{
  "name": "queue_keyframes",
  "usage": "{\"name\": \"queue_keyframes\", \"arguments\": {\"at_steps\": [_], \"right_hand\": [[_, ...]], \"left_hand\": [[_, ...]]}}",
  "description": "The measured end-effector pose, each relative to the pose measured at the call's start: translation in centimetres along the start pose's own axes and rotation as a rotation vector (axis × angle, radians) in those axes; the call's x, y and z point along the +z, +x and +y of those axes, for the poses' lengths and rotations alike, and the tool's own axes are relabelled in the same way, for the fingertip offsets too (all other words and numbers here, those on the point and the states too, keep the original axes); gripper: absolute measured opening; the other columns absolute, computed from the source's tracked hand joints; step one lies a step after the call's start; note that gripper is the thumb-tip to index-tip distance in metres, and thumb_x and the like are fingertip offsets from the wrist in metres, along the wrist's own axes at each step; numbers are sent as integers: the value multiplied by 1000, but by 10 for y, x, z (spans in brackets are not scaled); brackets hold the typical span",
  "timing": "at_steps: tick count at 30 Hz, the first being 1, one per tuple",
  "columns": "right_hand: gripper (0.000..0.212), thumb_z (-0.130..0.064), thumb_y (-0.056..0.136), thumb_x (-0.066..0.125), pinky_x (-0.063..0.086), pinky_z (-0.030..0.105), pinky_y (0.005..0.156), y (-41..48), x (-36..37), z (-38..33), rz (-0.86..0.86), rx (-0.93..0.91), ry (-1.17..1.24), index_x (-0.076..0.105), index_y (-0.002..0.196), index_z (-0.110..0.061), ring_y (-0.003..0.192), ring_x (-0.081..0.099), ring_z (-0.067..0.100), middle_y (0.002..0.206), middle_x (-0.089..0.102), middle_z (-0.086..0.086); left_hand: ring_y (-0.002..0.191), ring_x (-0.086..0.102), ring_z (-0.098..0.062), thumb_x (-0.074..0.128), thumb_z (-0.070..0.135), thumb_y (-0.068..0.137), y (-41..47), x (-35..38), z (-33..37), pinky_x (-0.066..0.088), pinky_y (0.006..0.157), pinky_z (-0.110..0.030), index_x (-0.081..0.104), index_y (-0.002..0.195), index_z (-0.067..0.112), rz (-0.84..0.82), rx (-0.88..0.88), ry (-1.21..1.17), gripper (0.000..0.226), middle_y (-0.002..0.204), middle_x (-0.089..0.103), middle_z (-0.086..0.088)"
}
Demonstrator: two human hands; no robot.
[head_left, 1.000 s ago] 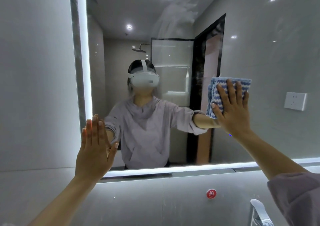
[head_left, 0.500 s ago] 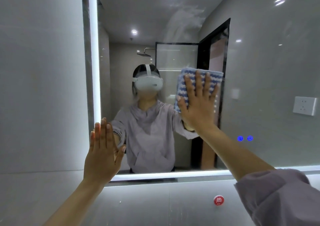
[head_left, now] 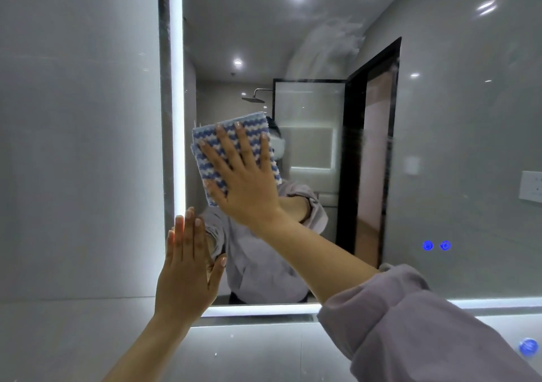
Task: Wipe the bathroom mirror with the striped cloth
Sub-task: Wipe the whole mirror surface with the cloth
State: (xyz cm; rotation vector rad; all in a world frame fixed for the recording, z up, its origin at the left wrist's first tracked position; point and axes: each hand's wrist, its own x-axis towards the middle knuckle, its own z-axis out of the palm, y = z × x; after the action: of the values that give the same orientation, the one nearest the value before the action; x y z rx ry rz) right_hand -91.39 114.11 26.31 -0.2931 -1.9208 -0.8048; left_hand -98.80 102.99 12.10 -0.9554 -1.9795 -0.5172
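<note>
The bathroom mirror (head_left: 322,44) fills the wall ahead, edged with a lit strip on its left and bottom. My right hand (head_left: 246,182) lies flat with spread fingers on the blue-and-white striped cloth (head_left: 211,147), pressing it against the glass near the mirror's left side. My left hand (head_left: 187,267) rests open and flat on the mirror's lower left corner, fingers pointing up, holding nothing. A hazy smear (head_left: 328,41) shows on the glass at upper centre.
Grey tiled wall (head_left: 73,147) lies left of the mirror and below it. Two blue touch icons (head_left: 436,245) glow on the glass at lower right. A white wall socket (head_left: 531,186) is at the right edge. My reflection stands behind the cloth.
My right hand has slid the striped cloth leftward across the glass, from the right part to near the left lit edge. The left hand stays planted on the lower left corner.
</note>
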Motion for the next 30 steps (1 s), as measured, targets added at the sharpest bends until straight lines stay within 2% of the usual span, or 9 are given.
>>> {"name": "queue_keyframes", "arguments": {"at_steps": [2,4,7,10,14,18,24,30], "right_hand": [[65,-56,96,26,-6,56,116,1,1,2,4,-17,2,15,153,-25,148,3,33,161,10,6],[65,-56,96,28,-6,55,117,2,0,8,9,-43,9,16,152,-27,148,2,32,161,10,5],[64,-57,96,26,-3,55,117,2,-2,20,-1,-93,5,16,152,-29,148,2,31,161,10,5],[64,-59,96,24,4,57,117,1,-5,43,-2,-100,-11,16,152,-30,148,4,31,161,10,5],[65,-60,96,22,10,57,116,-4,-12,88,36,-22,-21,20,152,-28,147,10,33,160,15,6],[66,-60,97,20,6,55,117,-17,-17,143,44,59,-73,17,153,-26,147,9,31,161,13,6],[66,-60,97,16,5,56,117,-50,-17,214,49,228,-92,8,154,-27,148,2,31,162,6,6],[67,-62,95,11,1,51,118,-85,-15,242,56,479,-13,5,154,-29,148,-2,27,162,3,4]], "left_hand": [[145,15,-36,29,53,91,1,0,0,21,117,-48,22,148,-1,-3,-5,-3,79,157,16,-18],[144,17,-37,28,54,90,2,-1,1,23,115,-50,24,147,-1,-4,-7,1,79,157,18,-19],[145,16,-37,28,54,90,1,-4,2,11,121,-41,22,147,-2,-2,-2,12,80,157,15,-19],[145,16,-37,26,55,91,0,-9,4,3,118,-36,21,148,-1,-9,-3,7,80,157,14,-19],[144,17,-39,15,57,95,1,-12,5,5,118,-37,22,146,-3,-7,2,6,79,157,15,-20],[143,17,-41,14,56,96,-1,-11,5,6,117,-39,21,146,-5,15,15,7,80,156,14,-23],[143,18,-41,30,53,90,0,-10,4,6,118,-39,23,146,-5,20,16,7,80,156,16,-22],[144,18,-41,30,52,90,-1,-9,2,7,118,-39,23,146,-5,-21,15,32,80,156,17,-23]]}}
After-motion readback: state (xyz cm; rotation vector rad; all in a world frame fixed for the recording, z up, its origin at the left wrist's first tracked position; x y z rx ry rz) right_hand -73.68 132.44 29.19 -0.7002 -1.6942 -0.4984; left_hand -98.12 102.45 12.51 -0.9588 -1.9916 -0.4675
